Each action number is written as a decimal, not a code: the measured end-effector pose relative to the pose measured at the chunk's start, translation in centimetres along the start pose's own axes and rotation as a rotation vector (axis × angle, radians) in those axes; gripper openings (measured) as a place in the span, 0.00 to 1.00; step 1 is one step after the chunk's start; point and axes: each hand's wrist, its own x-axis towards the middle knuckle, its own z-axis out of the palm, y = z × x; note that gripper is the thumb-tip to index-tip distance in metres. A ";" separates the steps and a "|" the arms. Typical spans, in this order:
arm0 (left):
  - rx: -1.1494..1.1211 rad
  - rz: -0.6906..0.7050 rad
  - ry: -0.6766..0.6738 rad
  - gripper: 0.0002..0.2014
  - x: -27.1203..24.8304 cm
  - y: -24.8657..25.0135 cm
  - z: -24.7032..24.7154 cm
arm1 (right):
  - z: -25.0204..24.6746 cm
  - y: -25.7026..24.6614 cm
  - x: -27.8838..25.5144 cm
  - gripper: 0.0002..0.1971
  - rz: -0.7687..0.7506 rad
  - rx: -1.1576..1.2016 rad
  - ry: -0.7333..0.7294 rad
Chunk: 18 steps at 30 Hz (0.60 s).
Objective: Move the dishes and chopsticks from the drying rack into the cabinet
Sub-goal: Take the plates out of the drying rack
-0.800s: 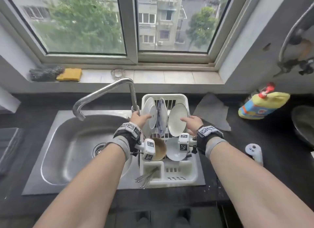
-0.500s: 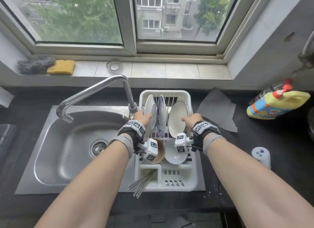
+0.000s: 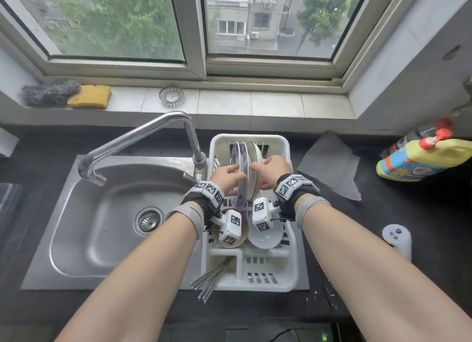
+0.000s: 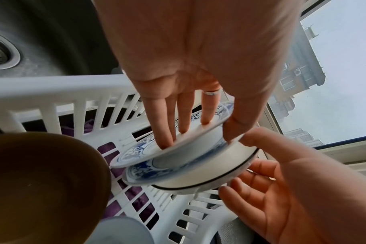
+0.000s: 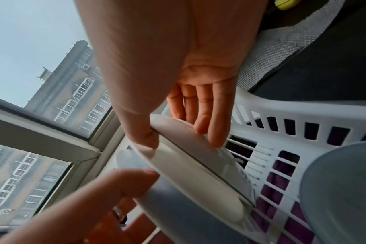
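Note:
A white drying rack stands right of the sink. At its far end three plates stand on edge, pressed together between my hands. My left hand lays straight fingers on the face of a blue-patterned plate, thumb on its rim. A second blue-patterned plate lies behind it. My right hand pinches the black-rimmed white plate, thumb inside and fingers on its back. Nearer me sit a brown bowl and a white bowl. Metal chopsticks poke out of the near left corner.
A steel faucet arches over the sink to the left of the rack. A grey cloth, a yellow detergent bottle and a white controller lie on the dark counter to the right. The windowsill holds a sponge.
Both hands have come inward from the rack's sides. The three plates, which stood spread apart, are now squeezed together between them.

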 end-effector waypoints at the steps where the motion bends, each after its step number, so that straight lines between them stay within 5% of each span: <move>1: -0.024 0.006 -0.018 0.33 0.0 -0.1 -0.1 | 0.3 0.3 0.0 0.18 0.011 0.014 -0.010; 6: -0.121 -0.005 -0.155 0.36 0.0 -1.3 -0.8 | 1.6 0.8 0.2 0.41 0.077 0.139 -0.109; 9: -0.188 -0.020 -0.181 0.22 -0.2 -1.4 -1.1 | 2.4 -0.3 0.5 0.52 0.073 0.050 -0.131; 15: -0.202 -0.087 -0.107 0.18 0.3 -2.9 -1.0 | 3.3 -0.8 1.8 0.20 0.084 -0.189 -0.114; 18: -0.194 -0.084 0.030 0.10 0.8 -3.5 -1.5 | 3.0 -0.4 2.0 0.21 0.082 -0.252 -0.092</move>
